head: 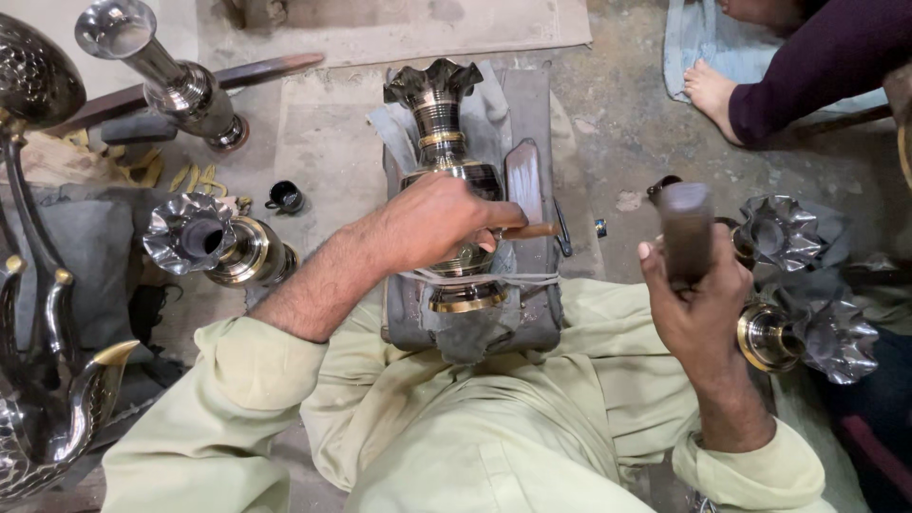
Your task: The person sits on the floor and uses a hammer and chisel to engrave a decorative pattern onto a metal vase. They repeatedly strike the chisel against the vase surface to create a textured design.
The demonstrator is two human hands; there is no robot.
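Note:
A dark metal vase (440, 114) with brass bands and a fluted mouth lies on a grey padded block (537, 313), tied down by a cord. My left hand (437, 220) rests on the vase's belly and grips a thin wooden-handled tool (528, 230) against it. My right hand (698, 299) is raised to the right, closed around a dark wooden mallet (686, 228) held upright. My legs in pale green cloth fill the lower part of the view.
Similar fluted vases lie at the left (214, 242), upper left (161, 71) and right (807, 328). A large dark vessel with curved spouts (43, 380) stands at far left. Another person's foot (708, 90) and sleeve show at upper right. A small black cup (285, 198) sits on the floor.

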